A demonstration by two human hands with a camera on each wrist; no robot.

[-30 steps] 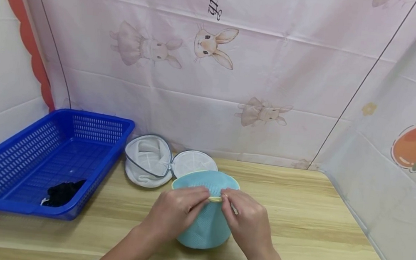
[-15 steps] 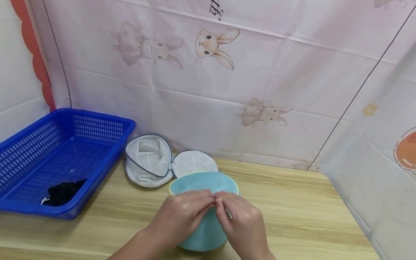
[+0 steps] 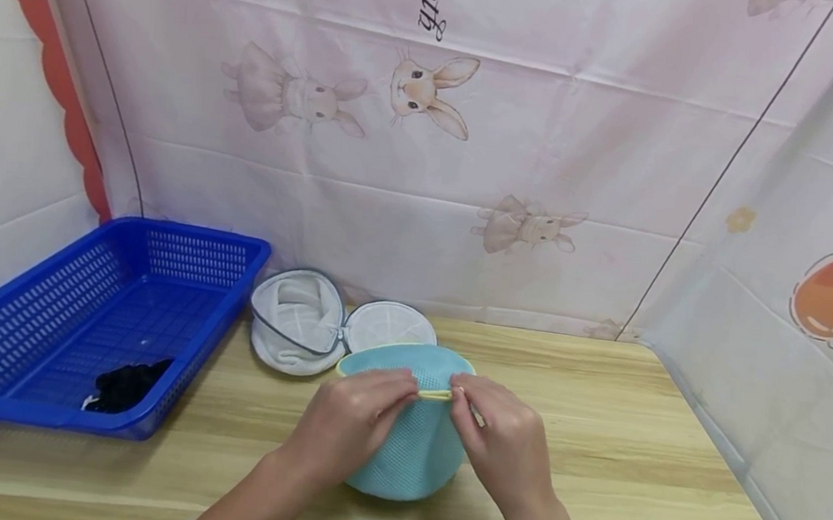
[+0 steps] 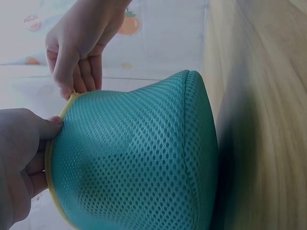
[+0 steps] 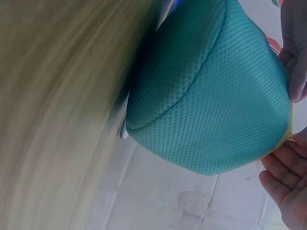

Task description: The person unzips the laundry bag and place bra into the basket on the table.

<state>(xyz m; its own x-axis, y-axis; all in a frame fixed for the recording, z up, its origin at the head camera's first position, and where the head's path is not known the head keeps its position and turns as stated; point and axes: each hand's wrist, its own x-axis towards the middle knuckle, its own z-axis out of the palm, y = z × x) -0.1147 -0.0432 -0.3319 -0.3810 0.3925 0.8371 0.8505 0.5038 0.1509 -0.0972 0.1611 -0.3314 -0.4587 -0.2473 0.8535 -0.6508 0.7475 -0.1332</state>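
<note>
A teal mesh laundry bag (image 3: 405, 451) with yellow edging stands on the table between the two hands, its round lid tilted at the back. The left hand (image 3: 351, 421) pinches the yellow edge at the front of the bag between thumb and fingers. Just to its right, the right hand (image 3: 508, 440) pinches the same edge, a short stretch of yellow trim showing between them. In the right wrist view a small zipper pull (image 5: 290, 137) shows at the right thumb. The mesh side of the bag (image 4: 124, 153) bulges out below the fingers in the left wrist view. Its inside is hidden.
Behind the bag lies a white mesh laundry bag (image 3: 294, 357), unzipped, with its round lid (image 3: 389, 324) folded out to the right. A blue plastic basket (image 3: 177, 404) at the left holds a black cloth item (image 3: 129, 385). Fabric-covered walls enclose the wooden table (image 3: 593, 461).
The hands came together at the bag's front edge half a second ago. Now they are apart again, the right hand shifted right along the yellow trim. The basket and white bag are unmoved.
</note>
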